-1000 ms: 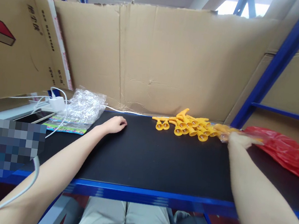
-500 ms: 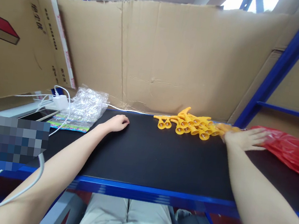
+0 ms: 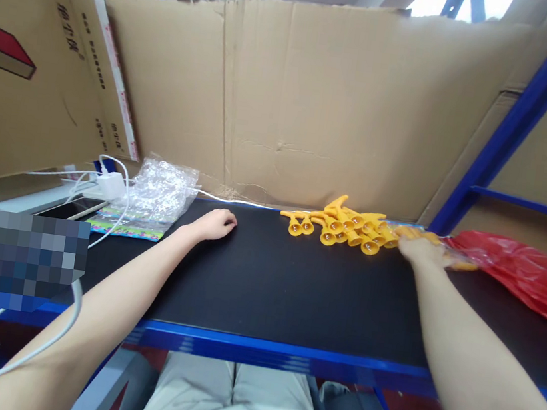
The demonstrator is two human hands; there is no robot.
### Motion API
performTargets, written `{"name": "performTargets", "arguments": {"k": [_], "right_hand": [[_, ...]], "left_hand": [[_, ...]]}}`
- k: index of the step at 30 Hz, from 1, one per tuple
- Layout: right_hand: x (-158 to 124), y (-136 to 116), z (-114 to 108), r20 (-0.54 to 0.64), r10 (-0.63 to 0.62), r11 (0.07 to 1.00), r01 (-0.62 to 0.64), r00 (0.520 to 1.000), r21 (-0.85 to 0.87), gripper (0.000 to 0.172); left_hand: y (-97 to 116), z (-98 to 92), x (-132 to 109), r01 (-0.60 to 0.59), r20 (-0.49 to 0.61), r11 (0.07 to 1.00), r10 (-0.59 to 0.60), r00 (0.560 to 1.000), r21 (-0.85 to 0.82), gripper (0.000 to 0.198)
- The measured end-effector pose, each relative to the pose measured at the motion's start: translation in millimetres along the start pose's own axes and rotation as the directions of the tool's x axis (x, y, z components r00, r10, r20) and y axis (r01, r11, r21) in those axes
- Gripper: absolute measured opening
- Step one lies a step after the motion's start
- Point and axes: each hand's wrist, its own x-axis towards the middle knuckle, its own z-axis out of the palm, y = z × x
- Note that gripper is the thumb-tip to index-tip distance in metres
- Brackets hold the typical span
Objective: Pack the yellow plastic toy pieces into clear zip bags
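The left hand is resting in a loose, seemingly empty fist; whether the right hand is gripping, I cannot tell. Just left of it, yellow trumpet-shaped plastic pieces are lying, probably light, stiff, slim stems offering the best hold.

Looked like a workshop or packing station. Was framed by blue painted metal rack posts and walled with a tall brown cardboard sheet. Held, on a long flat black worktop, crinkled clear plastic bags and heaped orange-yellow funnel-ended pieces.
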Motion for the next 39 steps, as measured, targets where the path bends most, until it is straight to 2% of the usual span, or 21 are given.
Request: {"name": "performTargets", "arguments": {"k": [5, 8, 11, 13, 16, 19, 22, 24, 26, 27, 29, 31, 33, 35, 39], "right_hand": [[1.6, -1.4, 3.5, -0.03, -0.037, 0.999, 0.039, 0.999, 0.039, 0.049], [1.5, -2.3, 5.0, -0.086, -0.026, 0.997, 0.032, 0.996, 0.064, 0.047], [-2.7, -6.6, 1.2, -0.237, -0.066, 0.992, 0.09, 0.969, 0.09, 0.044], [-5.5, -12.8, -3.8, -0.364, -0.151, 0.971, 0.206, 0.919, 0.117, 0.041], [-9.1, -29.1, -12.6, -0.526, -0.301, 0.886, 0.437, 0.796, 0.155, 0.04], [-21.8, -52.7, -19.3, -0.585, -0.451, 0.764, 0.631, 0.674, 0.137, 0.038], [-52.6, -77.6, -18.4, -0.64, -0.653, 0.533, 0.846, 0.405, -0.01, 0.039], [-79.4, -91.2, -11.5, -0.587, -0.761, 0.399, 0.913, 0.275, -0.089, 0.038], [-104.6, -100.6, -0.2, -0.485, -0.86, 0.259, 0.955, 0.16, -0.146, 0.039], [-114.9, -103.8, 6.4, -0.42, -0.901, 0.197, 0.967, 0.113, -0.163, 0.04], [-129.5, -107.3, 19.5, -0.278, -0.959, 0.109, 0.978, 0.057, -0.175, 0.043], [-135.9, -108.5, 29.8, -0.139, -0.99, 0.061, 0.985, 0.039, -0.162, 0.043], [-136.6, -108.6, 35.8, -0.045, -0.997, 0.066, 0.988, 0.06, -0.142, 0.039], [-134.7, -108.6, 37.7, 0.005, -0.996, 0.084, 0.987, 0.086, -0.14, 0.036], [-132.2, -108.9, 36.7, 0.034, -0.994, 0.101, 0.983, 0.108, -0.156, 0.035]], "left_hand": [[-0.9, 0.3, 0.6, 0.0, 0.017, 1.0, 0.0, 1.0, -0.003, 0.028], [0.4, -3.4, -0.2, 0.047, 0.039, 0.998, -0.049, 0.998, 0.045, 0.028], [3.6, -11.3, -4.1, 0.168, -0.024, 0.973, -0.166, 0.986, 0.156, 0.028], [5.4, -17.3, -8.0, 0.286, -0.128, 0.933, -0.264, 0.956, 0.217, 0.033], [3.7, -23.5, -14.0, 0.49, -0.289, 0.845, -0.424, 0.858, 0.215, 0.049], [-6.8, -24.2, -18.2, 0.667, -0.365, 0.722, -0.58, 0.729, 0.184, 0.065], [-23.5, -21.0, -20.6, 0.781, -0.334, 0.601, -0.711, 0.619, 0.168, 0.078], [-34.2, -18.3, -21.9, 0.827, -0.272, 0.55, -0.783, 0.56, 0.119, 0.084], [-42.1, -16.2, -23.1, 0.85, -0.223, 0.523, -0.822, 0.523, 0.064, 0.087], [-44.7, -15.6, -23.7, 0.854, -0.212, 0.518, -0.831, 0.515, 0.046, 0.087], [-47.4, -15.7, -24.7, 0.852, -0.211, 0.523, -0.829, 0.518, 0.032, 0.085], [-47.8, -17.2, -25.6, 0.845, -0.219, 0.534, -0.821, 0.527, 0.03, 0.082], [-47.3, -19.4, -26.3, 0.835, -0.234, 0.55, -0.809, 0.539, 0.022, 0.08], [-46.9, -21.5, -27.1, 0.823, -0.254, 0.568, -0.795, 0.551, 0.007, 0.079], [-47.3, -22.8, -28.3, 0.794, -0.298, 0.609, -0.757, 0.581, 0.001, 0.076]]}}
